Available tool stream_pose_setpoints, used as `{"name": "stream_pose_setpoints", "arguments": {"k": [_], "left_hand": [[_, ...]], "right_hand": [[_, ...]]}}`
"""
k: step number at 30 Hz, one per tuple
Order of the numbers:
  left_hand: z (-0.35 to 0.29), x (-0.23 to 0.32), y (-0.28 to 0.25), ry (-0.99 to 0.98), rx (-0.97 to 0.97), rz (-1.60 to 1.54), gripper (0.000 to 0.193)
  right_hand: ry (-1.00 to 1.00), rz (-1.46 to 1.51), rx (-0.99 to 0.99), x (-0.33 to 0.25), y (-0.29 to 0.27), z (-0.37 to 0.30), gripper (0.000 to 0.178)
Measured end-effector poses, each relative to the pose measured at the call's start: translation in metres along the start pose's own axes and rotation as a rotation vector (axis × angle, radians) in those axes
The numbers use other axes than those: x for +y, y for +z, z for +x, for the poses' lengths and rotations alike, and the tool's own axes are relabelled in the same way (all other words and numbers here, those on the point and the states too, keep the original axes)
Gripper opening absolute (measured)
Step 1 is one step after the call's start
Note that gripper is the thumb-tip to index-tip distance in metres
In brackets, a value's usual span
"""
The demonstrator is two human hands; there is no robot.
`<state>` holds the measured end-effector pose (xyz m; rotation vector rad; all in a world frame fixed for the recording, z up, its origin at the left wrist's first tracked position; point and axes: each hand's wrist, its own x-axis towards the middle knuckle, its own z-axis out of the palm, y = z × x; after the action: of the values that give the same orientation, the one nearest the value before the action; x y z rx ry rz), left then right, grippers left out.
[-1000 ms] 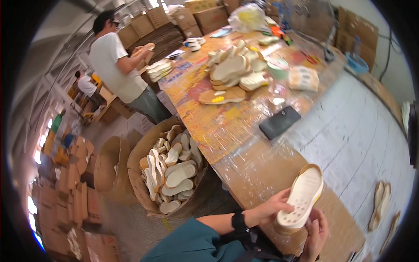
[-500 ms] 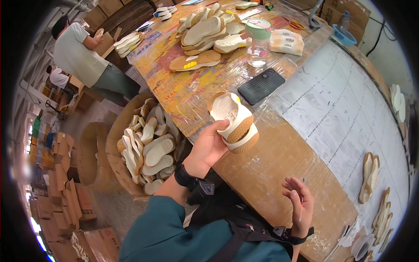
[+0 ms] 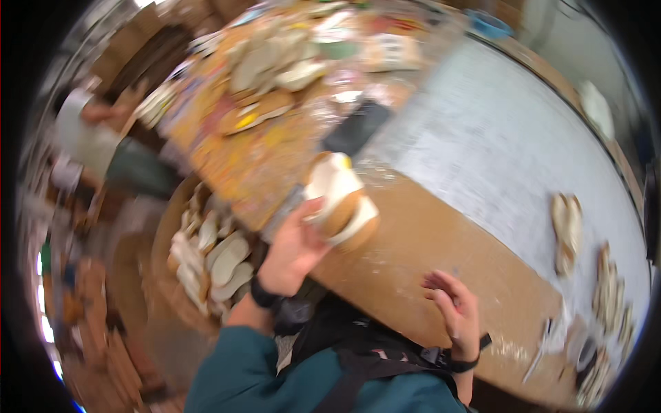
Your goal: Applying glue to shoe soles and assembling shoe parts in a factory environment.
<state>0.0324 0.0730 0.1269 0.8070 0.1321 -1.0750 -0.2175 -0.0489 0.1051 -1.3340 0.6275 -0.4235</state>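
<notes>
My left hand [image 3: 295, 244] grips a pair of shoe soles [image 3: 349, 206], cream with tan undersides, held together above the near edge of the brown work surface. Motion blur softens their outline. My right hand [image 3: 456, 306] hovers over the brown board [image 3: 441, 237], fingers apart and slightly bent, with nothing in it. Beyond the soles lies a dark phone [image 3: 356, 128]. A heap of similar soles [image 3: 265, 65] is piled farther back on the paint-stained table.
At the left, a large carton [image 3: 165, 255] holds many loose soles. A pale sheet [image 3: 475, 131] covers the right side, with paired soles [image 3: 567, 233] on it. A blue basin [image 3: 489, 25] stands at the back. Another person [image 3: 103, 138] stands far left.
The whole view has swung and blurred, shifting the table and heap leftward. My left hand still holds the soles, and my right hand remains apart from them.
</notes>
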Motion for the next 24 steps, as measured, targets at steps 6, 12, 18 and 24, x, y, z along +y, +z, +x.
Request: {"name": "stream_pose_setpoints", "arguments": {"k": [6,12,18,24], "left_hand": [[-0.013,-0.031,0.028,0.353,-0.288,0.957,0.058],[-0.022,-0.077,0.062,0.177,-0.517,1.052,0.053],[-0.024,-0.102,0.086,0.051,-0.504,0.914,0.052],[-0.006,-0.16,0.169,-0.094,-0.518,0.764,0.052]], "right_hand": [[-0.134,-0.082,0.148,-0.004,-0.022,-0.007,0.032],[-0.223,-0.569,0.745,-0.001,-0.106,-0.089,0.019],[0.27,-1.306,1.272,0.023,-0.215,-0.183,0.008],[0.448,-1.6,1.06,0.045,-0.247,-0.195,0.002]]}}
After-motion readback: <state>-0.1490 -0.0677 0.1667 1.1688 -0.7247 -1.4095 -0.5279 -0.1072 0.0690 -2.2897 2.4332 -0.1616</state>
